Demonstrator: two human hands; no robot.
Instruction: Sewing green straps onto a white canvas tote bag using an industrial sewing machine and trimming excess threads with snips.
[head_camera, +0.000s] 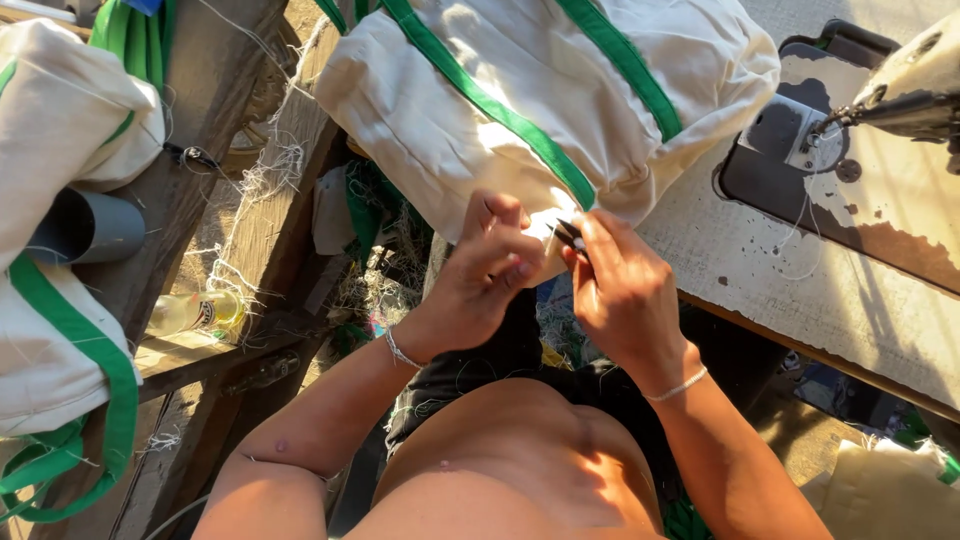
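Observation:
A cream cloth bag (520, 90) with green straps lies over the edge of the sewing table (800, 270) in front of me. My left hand (485, 270) pinches the bag's lower edge, fingers closed on the cloth. My right hand (620, 290) holds a small dark thread snipper (570, 235) against that same edge, right beside the left fingers. A green strap (500, 110) runs diagonally down to where both hands meet.
A sewing machine (900, 95) stands at the top right on a dark plate. Stacked cream bags with green straps (60, 300) rest on wooden boards at the left, with a grey pipe (90, 228) and a glass bottle (195, 312). Loose thread scraps (260, 180) hang there.

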